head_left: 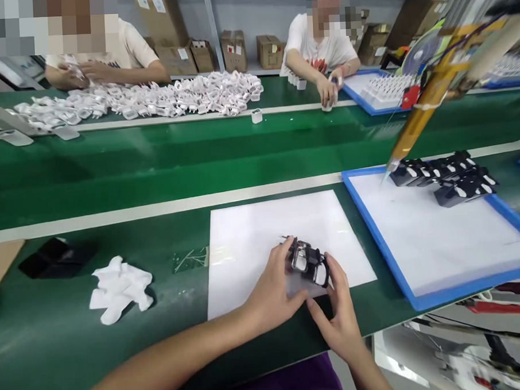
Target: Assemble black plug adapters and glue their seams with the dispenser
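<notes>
Between my two hands is a short row of black plastic housings [309, 262] with white oval pieces and some metal showing in their open tops. The row is over the front part of a white sheet [245, 241]. My left hand [272, 286] has its fingers against the left end of the row, with its thumb stretched towards my right hand. At the other end, my right hand [339, 306] presses its fingers to the side, thumb low and in front. Whether the housings rest on the sheet or are slightly raised is hard to tell.
On the right, a blue-rimmed tray [401, 275] holds several black housings [449, 175] under a yellow dispenser with a needle tip [406, 137]. White parts [120, 288] and black housings [56, 257] lie left. Two people work across the green conveyor [167, 159] beside piled white plugs [186, 94].
</notes>
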Demonstrator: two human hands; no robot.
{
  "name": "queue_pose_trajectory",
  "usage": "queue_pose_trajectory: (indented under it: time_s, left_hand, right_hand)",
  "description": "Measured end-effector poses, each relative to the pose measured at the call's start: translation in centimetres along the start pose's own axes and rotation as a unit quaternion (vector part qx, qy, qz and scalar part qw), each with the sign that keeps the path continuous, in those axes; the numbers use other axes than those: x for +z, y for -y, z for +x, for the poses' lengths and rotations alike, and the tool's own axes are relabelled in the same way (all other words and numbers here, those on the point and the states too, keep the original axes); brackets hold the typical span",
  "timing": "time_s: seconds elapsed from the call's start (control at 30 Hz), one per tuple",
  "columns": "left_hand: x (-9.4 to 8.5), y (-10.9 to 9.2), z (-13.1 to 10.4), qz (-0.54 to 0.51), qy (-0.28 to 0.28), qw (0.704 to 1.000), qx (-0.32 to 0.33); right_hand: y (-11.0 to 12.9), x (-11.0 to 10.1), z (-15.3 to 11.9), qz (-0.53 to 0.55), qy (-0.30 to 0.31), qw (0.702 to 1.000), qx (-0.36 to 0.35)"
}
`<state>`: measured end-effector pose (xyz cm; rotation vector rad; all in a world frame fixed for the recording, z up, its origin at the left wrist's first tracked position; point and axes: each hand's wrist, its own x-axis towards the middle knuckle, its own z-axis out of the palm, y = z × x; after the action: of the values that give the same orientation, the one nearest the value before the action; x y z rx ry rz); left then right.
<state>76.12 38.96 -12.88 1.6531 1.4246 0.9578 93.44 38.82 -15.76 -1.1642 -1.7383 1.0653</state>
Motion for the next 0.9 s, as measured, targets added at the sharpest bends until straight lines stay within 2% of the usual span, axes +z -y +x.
queue_pose_trajectory:
  time_s: [0.13, 0.27, 0.33, 0.47, 0.63, 0.7, 0.77, 0.83, 0.9]
  left_hand:
    - [-0.3, -0.1, -2.2, -0.097, 0.006, 0.995, -0.039]
    - [-0.4, 0.5, -2.4, -0.151, -0.001, 0.986, -0.069]
    - [-0.5, 0.8, -2.4, -0.165, 0.007, 0.983, -0.078]
    - [-1.0, 1.7, -2.8, -0.13, 0.003, 0.989, -0.07]
    - [-1.8, 3.7, -2.1, -0.076, -0.053, 0.995, -0.036]
    - [-1.9, 4.0, -1.7, -0.075, -0.061, 0.995, -0.034]
    - [-1.7, 3.8, -1.5, -0.077, -0.072, 0.993, -0.049]
    - [-1.4, 3.3, -1.4, -0.081, -0.088, 0.99, -0.071]
    - [-1.1, 2.8, -1.4, -0.085, -0.1, 0.988, -0.086]
  right_hand:
    - [1.1, -0.7, 1.1, 0.004, 0.035, 0.999, 0.01]
    - [1.8, -0.4, 2.9, -0.071, 0.045, 0.996, -0.018]
    - [1.9, 0.1, 3.6, -0.12, 0.029, 0.992, -0.02]
    - [2.1, 1.3, 4.6, -0.22, -0.019, 0.975, -0.021]
    - [2.4, 1.6, 5.8, -0.232, -0.006, 0.973, 0.004]
    - [2.6, 0.3, 5.9, -0.184, 0.0, 0.983, 0.003]
    - [2.7, -2.2, 5.6, -0.123, 0.003, 0.992, -0.012]
    - [2.2, -6.0, 5.3, -0.098, -0.024, 0.995, -0.025]
    - [0.9, -11.0, 5.7, -0.123, -0.091, 0.988, -0.013]
